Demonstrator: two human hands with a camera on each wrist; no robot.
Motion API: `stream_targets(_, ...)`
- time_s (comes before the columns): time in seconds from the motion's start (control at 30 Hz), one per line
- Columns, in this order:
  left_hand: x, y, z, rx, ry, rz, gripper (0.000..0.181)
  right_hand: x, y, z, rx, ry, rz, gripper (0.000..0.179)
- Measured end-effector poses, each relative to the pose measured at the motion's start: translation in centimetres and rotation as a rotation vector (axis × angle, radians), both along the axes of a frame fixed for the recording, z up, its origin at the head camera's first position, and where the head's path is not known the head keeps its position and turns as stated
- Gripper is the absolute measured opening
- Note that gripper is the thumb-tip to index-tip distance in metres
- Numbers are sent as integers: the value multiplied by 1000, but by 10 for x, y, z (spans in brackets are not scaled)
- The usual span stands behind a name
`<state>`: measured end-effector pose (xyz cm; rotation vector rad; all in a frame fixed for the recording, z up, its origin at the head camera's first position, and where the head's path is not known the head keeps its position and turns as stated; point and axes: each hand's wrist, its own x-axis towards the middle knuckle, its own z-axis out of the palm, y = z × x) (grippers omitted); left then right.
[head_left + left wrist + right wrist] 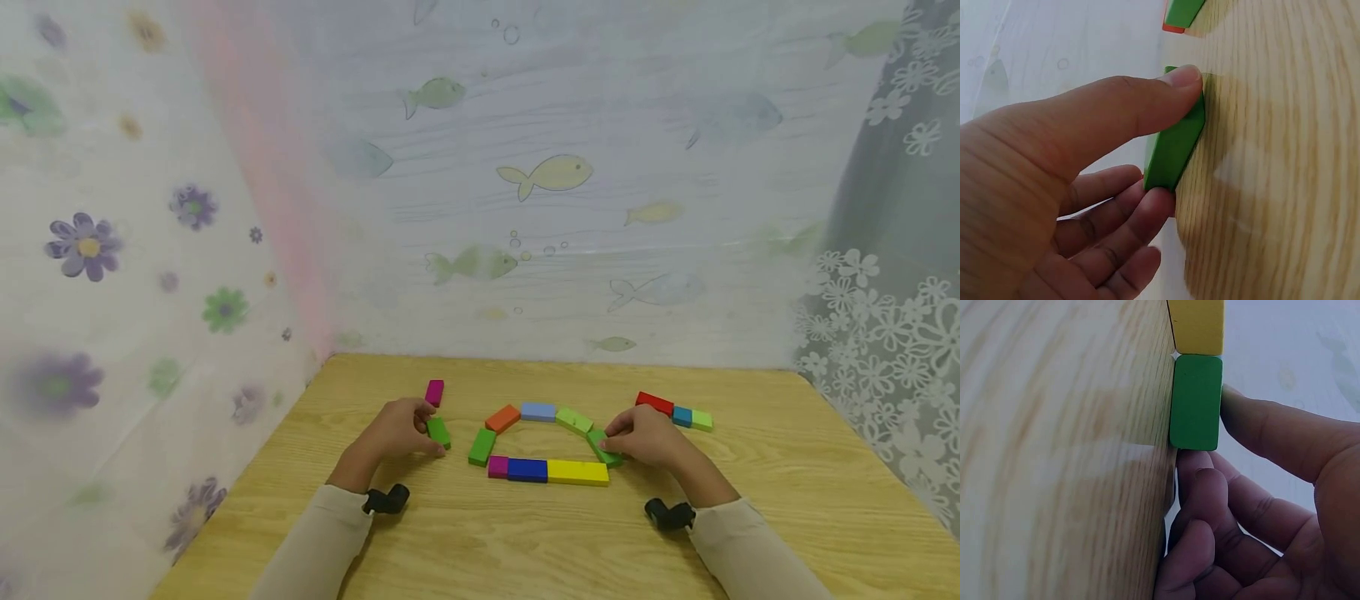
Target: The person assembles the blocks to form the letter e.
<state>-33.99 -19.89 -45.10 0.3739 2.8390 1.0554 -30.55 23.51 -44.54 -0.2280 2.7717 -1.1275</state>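
I can read no words, numbers, labels or brands anywhere here: the coloured blocks (577, 472) on the table (480, 542) show no lettering that I can make out. The backdrop (450, 208) bears only drawn fish (562, 172) and bubbles (512, 34), the left-hand sheet (150, 425) only printed flowers (84, 247).

The right hand (1263, 503) holds a green block (1196, 403) between thumb and fingers on the wood-grained desk (1054, 481). A yellow block (1199, 326) sits close against it, before a pale backdrop (1285, 344).
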Motion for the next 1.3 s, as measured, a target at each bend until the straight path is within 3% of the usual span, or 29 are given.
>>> stream_targets(0.27, 5, 3, 5, 18, -7, -10, 69, 0, 0, -1, -12, -3, 6, 33)
stream_targets(0.43, 12, 7, 8, -6, 3, -65, 66, 0, 0, 1, -7, 5, 4, 32)
stream_targets(0.6, 22, 12, 11, -34, 24, -129, 65, 1, -1, 1, -3, 7, 6, 31)
stream_targets(1.0, 50, 21, 22, -57, 20, -197, 63, -2, 0, 0, 15, 4, -8, 32)
stream_targets(1.3, 59, 27, 20, -26, 10, -243, 59, 2, -1, 2, 6, 4, -4, 32)
